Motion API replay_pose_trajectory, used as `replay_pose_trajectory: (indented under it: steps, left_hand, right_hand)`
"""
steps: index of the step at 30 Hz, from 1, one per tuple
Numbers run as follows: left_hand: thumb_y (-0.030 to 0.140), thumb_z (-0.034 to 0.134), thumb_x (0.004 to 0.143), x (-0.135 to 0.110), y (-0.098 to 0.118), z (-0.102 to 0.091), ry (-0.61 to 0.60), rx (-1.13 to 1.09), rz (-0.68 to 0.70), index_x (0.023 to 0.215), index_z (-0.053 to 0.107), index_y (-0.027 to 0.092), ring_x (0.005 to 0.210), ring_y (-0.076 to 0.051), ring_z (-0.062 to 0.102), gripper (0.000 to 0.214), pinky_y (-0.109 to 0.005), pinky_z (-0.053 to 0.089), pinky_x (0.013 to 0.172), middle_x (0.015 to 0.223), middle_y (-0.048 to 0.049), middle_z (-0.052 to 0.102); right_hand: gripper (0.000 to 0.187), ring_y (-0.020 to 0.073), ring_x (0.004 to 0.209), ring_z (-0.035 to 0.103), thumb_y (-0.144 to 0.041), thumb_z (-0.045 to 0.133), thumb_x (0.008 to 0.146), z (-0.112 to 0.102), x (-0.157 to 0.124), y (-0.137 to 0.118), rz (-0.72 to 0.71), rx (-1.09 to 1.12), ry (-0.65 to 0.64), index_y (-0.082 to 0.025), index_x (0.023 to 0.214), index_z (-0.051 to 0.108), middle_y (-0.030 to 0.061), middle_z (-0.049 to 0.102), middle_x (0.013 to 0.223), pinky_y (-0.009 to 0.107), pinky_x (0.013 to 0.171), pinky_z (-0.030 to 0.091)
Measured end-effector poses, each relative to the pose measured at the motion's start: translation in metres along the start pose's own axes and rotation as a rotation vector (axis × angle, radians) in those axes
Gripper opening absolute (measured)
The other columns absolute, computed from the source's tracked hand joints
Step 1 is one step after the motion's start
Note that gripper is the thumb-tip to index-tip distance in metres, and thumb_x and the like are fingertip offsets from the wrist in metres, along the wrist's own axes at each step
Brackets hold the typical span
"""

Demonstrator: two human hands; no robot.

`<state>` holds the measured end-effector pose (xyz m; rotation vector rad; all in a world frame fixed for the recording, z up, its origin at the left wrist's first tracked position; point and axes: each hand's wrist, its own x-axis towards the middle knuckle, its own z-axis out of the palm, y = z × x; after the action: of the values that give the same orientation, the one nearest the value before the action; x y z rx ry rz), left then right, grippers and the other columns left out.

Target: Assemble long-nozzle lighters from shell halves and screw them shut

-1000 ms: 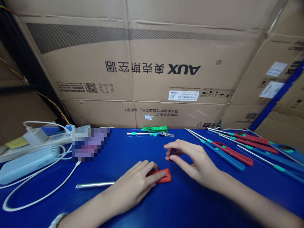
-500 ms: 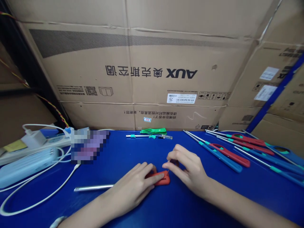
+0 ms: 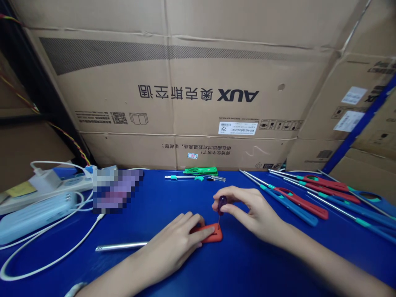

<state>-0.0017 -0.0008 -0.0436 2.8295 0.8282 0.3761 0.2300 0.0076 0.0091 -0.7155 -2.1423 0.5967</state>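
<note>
A long-necked lighter with a red body (image 3: 218, 238) lies on the blue table, its metal tube (image 3: 120, 246) reaching out to the left. My left hand (image 3: 182, 239) covers the middle of the lighter, fingers closed over the body and holding it down. Between the thumb and fingers of my right hand (image 3: 244, 206) is a small screwdriver with a dark purple handle (image 3: 222, 202). The screwdriver stands nearly upright, its thin shaft meeting the right end of the red body. Whether the tip sits in a screw is too small to tell.
Several red and blue long-necked lighters (image 3: 297, 202) lie on the right. At the back are a green lighter shell (image 3: 201, 170) and a metal tube with teal parts (image 3: 182, 177). A light blue power bank (image 3: 37, 216), white cables and a power strip (image 3: 64, 187) occupy the left.
My right hand has turned at the wrist and rotated its grip, so the purple screwdriver handle now shows. The left hand and red lighter stay in place.
</note>
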Motion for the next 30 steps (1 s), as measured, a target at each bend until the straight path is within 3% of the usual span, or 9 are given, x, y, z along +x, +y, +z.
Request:
replay_pose_trajectory:
  steps: [4, 12, 30]
  left_hand:
    - [0.016, 0.043, 0.098, 0.000, -0.001, 0.001, 0.012, 0.008, 0.004, 0.139, 0.040, 0.033, 0.093, -0.021, 0.049, 0.044, -0.031, 0.046, 0.080, 0.109, -0.0063, 0.052]
    - [0.019, 0.041, 0.099, -0.001, -0.001, 0.003, 0.058, 0.014, 0.022, 0.137, 0.044, 0.033, 0.093, -0.021, 0.051, 0.040, -0.031, 0.047, 0.080, 0.108, -0.0069, 0.053]
    - [0.014, 0.046, 0.096, 0.000, 0.003, -0.002, 0.031, 0.029, -0.003, 0.135, 0.046, 0.030, 0.090, -0.020, 0.050, 0.042, -0.031, 0.047, 0.080, 0.107, -0.0062, 0.053]
  right_hand:
    - [0.009, 0.0132, 0.074, 0.065, -0.013, 0.053, 0.091, -0.002, 0.003, -0.003, 0.055, 0.003, -0.035, -0.019, 0.093, 0.059, 0.0023, 0.068, 0.085, 0.026, 0.070, 0.052]
    - [0.001, 0.0139, 0.070, 0.063, -0.017, 0.056, 0.089, 0.001, 0.005, -0.003, 0.083, 0.032, 0.013, -0.018, 0.089, 0.057, 0.0027, 0.067, 0.080, 0.027, 0.066, 0.052]
    - [0.010, 0.0131, 0.065, 0.056, -0.023, 0.058, 0.088, 0.014, 0.003, 0.005, 0.053, -0.027, 0.150, -0.019, 0.082, 0.051, 0.0001, 0.059, 0.074, 0.025, 0.062, 0.048]
